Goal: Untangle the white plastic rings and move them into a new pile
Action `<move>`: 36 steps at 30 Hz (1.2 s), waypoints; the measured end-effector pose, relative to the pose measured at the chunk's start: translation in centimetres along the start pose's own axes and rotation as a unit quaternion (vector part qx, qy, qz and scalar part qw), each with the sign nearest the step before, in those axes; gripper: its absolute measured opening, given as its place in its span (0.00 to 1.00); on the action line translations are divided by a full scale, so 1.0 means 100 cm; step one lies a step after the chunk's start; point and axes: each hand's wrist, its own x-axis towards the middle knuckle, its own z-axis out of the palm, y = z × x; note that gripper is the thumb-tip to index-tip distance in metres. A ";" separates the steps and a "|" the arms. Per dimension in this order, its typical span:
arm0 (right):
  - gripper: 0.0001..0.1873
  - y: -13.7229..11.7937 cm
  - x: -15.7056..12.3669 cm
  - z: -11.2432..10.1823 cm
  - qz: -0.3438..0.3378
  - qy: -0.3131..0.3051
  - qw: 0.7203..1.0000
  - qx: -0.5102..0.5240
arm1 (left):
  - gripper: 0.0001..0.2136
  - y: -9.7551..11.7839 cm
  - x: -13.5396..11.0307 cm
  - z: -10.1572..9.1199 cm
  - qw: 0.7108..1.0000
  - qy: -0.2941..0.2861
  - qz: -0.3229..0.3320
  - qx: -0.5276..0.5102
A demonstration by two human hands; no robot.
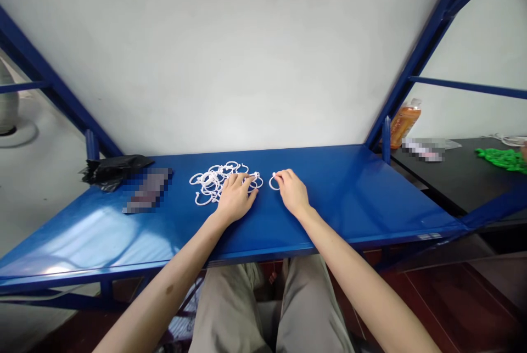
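A loose heap of white plastic rings (209, 181), which look like curtain rings with small eyelets, lies on the blue tabletop (349, 194). My left hand (236, 199) rests on the right side of the heap with its fingers apart, covering some of the rings. To the right of the heap, my right hand (293, 192) pinches one white ring (271, 180) between thumb and fingers, close to the tabletop. That ring is apart from the heap, and my fingers hide part of it.
On the left lie a crumpled black plastic bag (115, 169) and a blurred dark flat object (149, 191). Blue metal posts (386, 139) rise at both sides. A dark table (461, 177) on the right bears an orange bottle (405, 124) and a green bundle (502, 160).
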 end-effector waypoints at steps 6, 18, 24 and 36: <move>0.15 0.035 0.005 -0.016 0.124 0.010 0.979 -0.163 | 0.08 -0.003 -0.002 0.001 0.999 -0.028 -0.035 0.005; 0.12 0.025 0.000 -0.011 0.015 0.056 0.991 -0.118 | 0.07 -0.005 -0.001 -0.002 0.995 -0.037 -0.084 -0.039; 0.11 0.021 -0.001 -0.008 -0.026 0.049 0.994 -0.092 | 0.07 -0.005 0.000 -0.003 0.998 -0.007 -0.058 -0.034; 0.07 0.000 -0.009 0.000 -0.036 -0.068 0.957 0.281 | 0.07 0.023 0.001 -0.014 0.985 0.067 0.159 -0.005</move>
